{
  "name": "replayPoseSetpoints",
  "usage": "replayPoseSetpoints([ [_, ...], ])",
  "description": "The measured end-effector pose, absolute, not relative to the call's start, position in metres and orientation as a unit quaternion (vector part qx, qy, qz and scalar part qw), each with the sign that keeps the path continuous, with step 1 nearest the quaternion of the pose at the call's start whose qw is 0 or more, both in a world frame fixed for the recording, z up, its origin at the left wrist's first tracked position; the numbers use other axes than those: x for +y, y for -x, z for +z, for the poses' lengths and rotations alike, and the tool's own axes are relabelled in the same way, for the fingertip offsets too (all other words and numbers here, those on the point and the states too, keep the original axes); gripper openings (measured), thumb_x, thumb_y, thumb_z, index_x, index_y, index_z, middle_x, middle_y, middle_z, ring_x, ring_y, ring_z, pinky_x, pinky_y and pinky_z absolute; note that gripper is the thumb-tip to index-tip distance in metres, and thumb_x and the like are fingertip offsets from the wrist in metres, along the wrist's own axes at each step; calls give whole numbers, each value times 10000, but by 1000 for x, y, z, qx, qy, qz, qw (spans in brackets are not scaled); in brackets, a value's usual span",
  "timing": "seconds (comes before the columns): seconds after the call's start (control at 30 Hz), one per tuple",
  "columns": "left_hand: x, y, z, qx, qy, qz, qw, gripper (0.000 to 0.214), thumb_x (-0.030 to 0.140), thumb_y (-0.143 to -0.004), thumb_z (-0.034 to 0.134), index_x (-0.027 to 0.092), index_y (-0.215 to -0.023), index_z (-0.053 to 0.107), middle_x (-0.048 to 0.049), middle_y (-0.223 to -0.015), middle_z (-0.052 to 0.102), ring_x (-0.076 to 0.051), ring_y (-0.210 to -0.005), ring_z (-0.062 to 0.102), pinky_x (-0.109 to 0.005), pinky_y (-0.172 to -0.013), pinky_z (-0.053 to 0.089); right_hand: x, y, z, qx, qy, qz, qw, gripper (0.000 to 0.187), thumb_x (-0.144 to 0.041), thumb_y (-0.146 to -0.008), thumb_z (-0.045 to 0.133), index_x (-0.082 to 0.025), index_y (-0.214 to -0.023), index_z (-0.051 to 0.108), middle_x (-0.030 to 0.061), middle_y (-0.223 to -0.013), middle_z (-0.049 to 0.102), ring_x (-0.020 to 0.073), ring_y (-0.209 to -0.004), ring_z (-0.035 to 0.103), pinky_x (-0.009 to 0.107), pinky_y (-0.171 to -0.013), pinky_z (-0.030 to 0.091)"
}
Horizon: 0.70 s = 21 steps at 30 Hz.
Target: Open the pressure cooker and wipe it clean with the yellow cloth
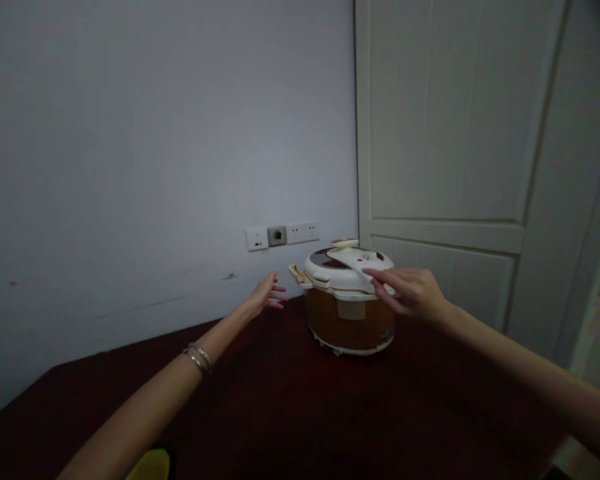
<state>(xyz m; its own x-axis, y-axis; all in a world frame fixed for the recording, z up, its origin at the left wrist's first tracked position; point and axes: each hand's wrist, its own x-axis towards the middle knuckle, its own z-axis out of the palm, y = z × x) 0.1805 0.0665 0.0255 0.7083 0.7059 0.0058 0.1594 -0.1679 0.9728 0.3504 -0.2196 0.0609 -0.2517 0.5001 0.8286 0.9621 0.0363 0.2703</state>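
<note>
An electric pressure cooker (350, 327) with a brown body and a white lid (325, 270) stands upright on the dark red table. Pinched between the fingers of my right hand (413, 291) is the near end of the white lid handle (349, 257), which runs across the top. My left hand (267, 292) reaches out to the left of the cooker, fingers spread and holding nothing. A small gap separates it from the cooker's left side handle (298, 275). The lid sits on the body.
Behind the table (280, 400) rises a pale wall with a row of sockets (303, 232). A white panelled door (445, 167) stands close behind the cooker on the right. Part of a yellow thing (151, 465) shows at the bottom edge, under my left forearm.
</note>
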Motion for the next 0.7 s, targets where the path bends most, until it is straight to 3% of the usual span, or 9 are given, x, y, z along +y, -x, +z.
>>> replayPoseSetpoints([
  [0.13, 70, -198, 39, 276, -621, 248, 691, 462, 469, -899, 341, 110, -1188, 364, -211, -1061, 596, -209, -667, 647, -315, -532, 530, -211, -399, 86, -522, 594, -388, 473, 284, -281, -853, 483, -210, -1063, 661, 70, -887, 719, 202, -766, 663, 347, -712, 518],
  [0.3, 73, -217, 42, 283, -572, 252, 727, 469, 469, -881, 416, 122, -1193, 369, -145, -915, 621, -192, -577, 619, -328, -521, 524, -185, -462, 94, -367, 624, -179, 666, 230, -221, -788, 539, -200, -979, 665, 60, -1052, 666, 201, -990, 588, 346, -873, 458],
  [0.4, 76, -225, 36, 298, -571, 240, 727, 481, 493, -884, 403, 112, -1176, 378, -112, -830, 615, -179, -521, 597, -331, -509, 522, -171, -494, 87, -227, 628, -8, 745, 153, -160, -732, 599, -197, -872, 648, 41, -981, 637, 155, -882, 567, 253, -775, 469],
  [0.5, 78, -231, 28, 295, -560, 215, 744, 504, 539, -887, 347, 104, -1135, 403, -89, -749, 613, -196, -532, 615, -342, -525, 532, -162, -516, 72, -162, 618, 68, 766, 78, -146, -730, 596, -181, -799, 585, 48, -879, 591, 124, -704, 540, 214, -614, 467],
  [0.7, 77, -236, 17, 256, -569, 186, 759, 597, 648, -860, 255, 127, -1079, 448, -88, -686, 642, -209, -475, 617, -305, -432, 492, -142, -537, 40, -94, 559, 213, 796, 64, -179, -821, 507, -187, -870, 467, 17, -718, 507, 112, -508, 485, 211, -439, 422],
])
